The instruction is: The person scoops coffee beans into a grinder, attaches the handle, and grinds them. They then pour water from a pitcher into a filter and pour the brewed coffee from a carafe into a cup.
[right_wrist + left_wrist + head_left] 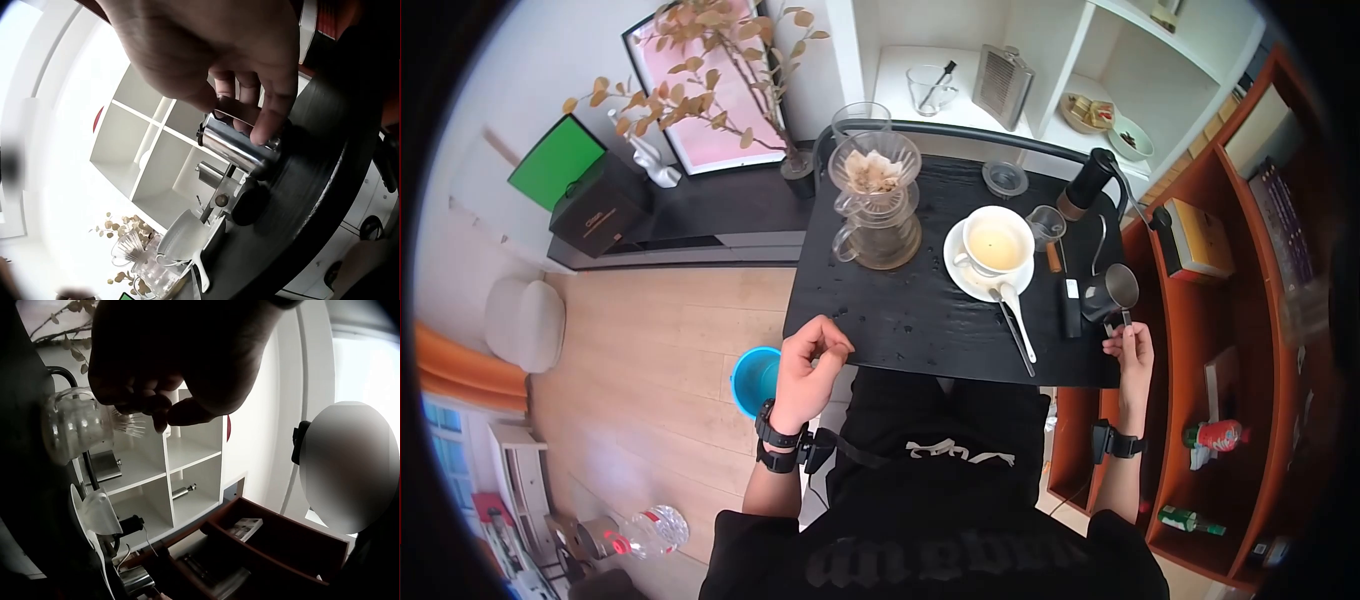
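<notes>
My right hand (pixel 1132 350) grips the handle of a stainless steel pitcher (pixel 1112 291) at the table's right edge. In the right wrist view, thumb and fingers close round the handle of the upright pitcher (pixel 234 147). Over the front left edge, my left hand (pixel 810 370) hangs loosely curled with nothing in it. A white cup (pixel 998 240) of pale yellowish liquid stands on a saucer (pixel 962 283), with a white spoon (pixel 1018 325) and a thin metal utensil beside it. Farther left, a glass dripper (pixel 875 190) holding a used paper filter sits on a glass server (pixel 885 243).
A black hand grinder (pixel 1090 180), a small glass with a wooden handle (pixel 1054 257) and a black slab-like device (pixel 1071 308) crowd the right side of the black table (pixel 890 320). Behind them lies a round glass lid (pixel 1005 179). A blue bucket (pixel 755 380) stands on the floor.
</notes>
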### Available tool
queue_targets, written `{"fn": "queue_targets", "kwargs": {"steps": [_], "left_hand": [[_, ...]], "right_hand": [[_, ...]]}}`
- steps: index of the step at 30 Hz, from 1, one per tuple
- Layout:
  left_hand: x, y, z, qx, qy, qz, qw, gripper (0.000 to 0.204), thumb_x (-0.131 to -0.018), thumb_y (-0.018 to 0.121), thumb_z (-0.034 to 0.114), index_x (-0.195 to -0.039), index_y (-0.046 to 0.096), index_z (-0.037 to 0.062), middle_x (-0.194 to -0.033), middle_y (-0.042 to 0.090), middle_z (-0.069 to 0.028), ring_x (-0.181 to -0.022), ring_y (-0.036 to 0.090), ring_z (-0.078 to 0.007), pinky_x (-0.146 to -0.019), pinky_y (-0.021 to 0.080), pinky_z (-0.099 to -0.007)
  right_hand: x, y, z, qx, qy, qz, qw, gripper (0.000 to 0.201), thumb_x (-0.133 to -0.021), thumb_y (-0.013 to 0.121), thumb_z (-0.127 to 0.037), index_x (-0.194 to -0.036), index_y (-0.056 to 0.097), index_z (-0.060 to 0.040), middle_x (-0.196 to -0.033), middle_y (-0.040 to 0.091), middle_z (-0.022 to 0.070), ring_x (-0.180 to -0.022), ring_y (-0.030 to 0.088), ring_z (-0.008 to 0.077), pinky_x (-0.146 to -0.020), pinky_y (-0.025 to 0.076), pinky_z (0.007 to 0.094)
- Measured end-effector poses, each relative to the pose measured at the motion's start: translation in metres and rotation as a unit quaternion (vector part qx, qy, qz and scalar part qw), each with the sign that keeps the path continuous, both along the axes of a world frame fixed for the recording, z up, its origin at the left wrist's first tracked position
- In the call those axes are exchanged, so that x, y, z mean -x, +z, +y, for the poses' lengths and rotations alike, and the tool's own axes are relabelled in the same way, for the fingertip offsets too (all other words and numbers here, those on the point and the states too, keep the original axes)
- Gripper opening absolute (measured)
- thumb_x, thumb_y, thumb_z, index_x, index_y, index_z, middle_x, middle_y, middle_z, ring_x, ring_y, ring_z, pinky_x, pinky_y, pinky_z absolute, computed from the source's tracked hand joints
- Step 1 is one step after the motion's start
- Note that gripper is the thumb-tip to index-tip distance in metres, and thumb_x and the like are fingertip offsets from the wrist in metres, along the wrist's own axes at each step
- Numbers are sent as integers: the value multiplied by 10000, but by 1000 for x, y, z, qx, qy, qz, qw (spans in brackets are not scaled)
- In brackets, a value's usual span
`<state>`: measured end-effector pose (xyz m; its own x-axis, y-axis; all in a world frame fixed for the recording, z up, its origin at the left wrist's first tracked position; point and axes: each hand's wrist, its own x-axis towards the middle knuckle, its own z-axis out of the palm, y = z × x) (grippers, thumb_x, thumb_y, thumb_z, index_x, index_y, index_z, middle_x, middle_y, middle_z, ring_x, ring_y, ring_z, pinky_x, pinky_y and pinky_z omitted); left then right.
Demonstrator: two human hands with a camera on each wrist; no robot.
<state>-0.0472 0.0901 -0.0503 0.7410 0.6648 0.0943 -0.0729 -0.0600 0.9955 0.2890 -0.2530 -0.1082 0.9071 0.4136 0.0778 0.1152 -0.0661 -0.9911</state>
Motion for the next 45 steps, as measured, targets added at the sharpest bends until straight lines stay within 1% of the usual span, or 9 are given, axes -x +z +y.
{"fn": "queue_targets", "kwargs": {"steps": [4,6,9,14,19,23,25,32,45], "left_hand": [[13,-6,-3,-10,19,0,1000,78,-882,545,0,-811,566,22,-655,513,63,-602,402,4,-546,308,-200],[21,-11,-3,1,25,7,1000,75,-878,543,0,-810,564,24,-655,511,65,-604,400,5,-545,304,-202],[29,-13,-5,9,27,10,1000,72,-870,538,-3,-808,561,25,-656,520,60,-610,416,1,-558,323,-203],[39,-6,-8,-3,41,2,999,68,-858,535,-11,-804,560,20,-659,551,39,-622,461,-13,-599,377,-208],[51,1,-9,-2,61,-13,998,63,-851,541,-12,-794,558,8,-658,561,25,-624,480,-24,-610,395,-214],[61,3,-10,-6,77,-24,997,62,-852,548,-7,-791,556,5,-655,560,22,-621,481,-27,-608,395,-215],[66,3,-11,-7,85,-31,996,60,-853,551,-4,-794,557,5,-655,558,23,-621,478,-25,-606,392,-214],[80,-2,-15,16,94,-54,994,55,-860,558,4,-805,560,7,-684,558,34,-636,462,-17,-596,375,-207],[96,6,-28,1,90,-67,994,46,-867,559,10,-822,570,3,-696,567,23,-656,469,-21,-605,374,-206]], "right_hand": [[2,21,0,-3,17,-50,999,208,-1058,494,-237,-980,539,-50,-900,589,39,-761,623,107,-716,519,258],[5,40,2,10,30,-92,995,205,-1059,491,-228,-973,537,-48,-894,585,39,-763,618,105,-719,516,256],[15,78,15,-13,50,-109,993,187,-1055,491,-207,-976,538,-44,-886,585,37,-760,603,96,-719,498,245],[21,150,68,2,140,-189,972,190,-1054,497,-210,-998,554,-38,-852,577,16,-749,567,73,-708,464,233],[18,218,133,78,236,-231,941,206,-1048,504,-215,-960,565,-39,-814,569,-9,-727,553,63,-667,451,222],[18,261,178,153,279,-254,913,238,-1032,537,-256,-933,569,-41,-791,563,-19,-675,542,53,-632,448,213],[19,274,196,182,305,-262,897,247,-1026,549,-264,-925,571,-40,-781,560,-22,-662,540,50,-624,450,212],[34,300,230,274,323,-294,857,292,-1017,574,-306,-913,573,-33,-745,559,-26,-641,533,46,-600,454,217],[50,344,218,294,321,-346,831,287,-1002,605,-282,-899,616,-14,-751,587,-19,-651,505,57,-620,446,228]]}}
